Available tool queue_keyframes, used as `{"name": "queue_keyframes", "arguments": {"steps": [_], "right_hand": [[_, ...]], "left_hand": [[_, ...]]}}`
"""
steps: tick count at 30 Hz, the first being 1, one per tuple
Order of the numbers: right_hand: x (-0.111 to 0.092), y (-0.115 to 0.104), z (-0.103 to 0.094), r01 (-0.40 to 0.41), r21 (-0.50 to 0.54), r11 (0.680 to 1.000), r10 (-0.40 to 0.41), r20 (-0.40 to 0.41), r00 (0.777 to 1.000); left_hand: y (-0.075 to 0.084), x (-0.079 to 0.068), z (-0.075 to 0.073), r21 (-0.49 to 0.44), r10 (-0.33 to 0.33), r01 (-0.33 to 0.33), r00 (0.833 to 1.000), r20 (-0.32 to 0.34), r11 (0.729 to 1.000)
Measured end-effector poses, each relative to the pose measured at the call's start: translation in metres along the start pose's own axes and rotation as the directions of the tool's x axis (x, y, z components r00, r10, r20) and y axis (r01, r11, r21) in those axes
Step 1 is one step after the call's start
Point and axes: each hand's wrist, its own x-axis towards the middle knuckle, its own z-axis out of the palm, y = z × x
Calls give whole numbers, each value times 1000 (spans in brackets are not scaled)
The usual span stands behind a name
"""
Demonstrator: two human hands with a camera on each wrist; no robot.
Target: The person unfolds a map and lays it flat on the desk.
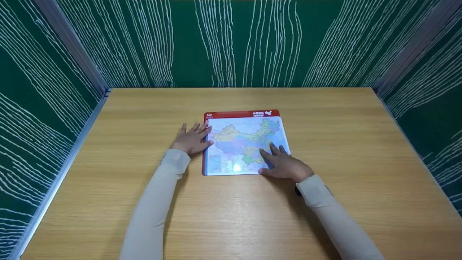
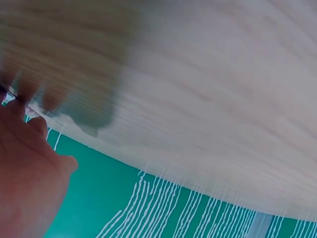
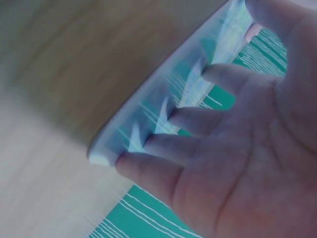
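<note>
Left grip point(image 1: 191, 140) spread wide, fingers near straight, hold of nothing; fingertips at left edge of China map board point(image 1: 234, 141). Right grip point(image 1: 285, 165) likewise spread and empty, fingertips resting on board's lower right part. Board lies flat on bench point(image 1: 335, 126), between both grips, red header strip point(image 1: 232, 114) beyond them. Risk, as judged: uneven push from diagonally set grips could twist board; glossy face could let fingertips slip, since neither grip clasps it.
</note>
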Motion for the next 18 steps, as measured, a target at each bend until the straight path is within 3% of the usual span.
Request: {"name": "queue_keyframes", "arguments": {"steps": [15, 18], "right_hand": [[3, 2, -3, -42, 37, 998, 40, 30, 999], [3, 3, -3, -19, 47, 999, 19, 19, 1000]], "left_hand": [[2, -1, 0, -26, 5, -4, 1000, 12, 1000], [2, -2, 2, -39, 5, -5, 1000, 13, 999]]}}
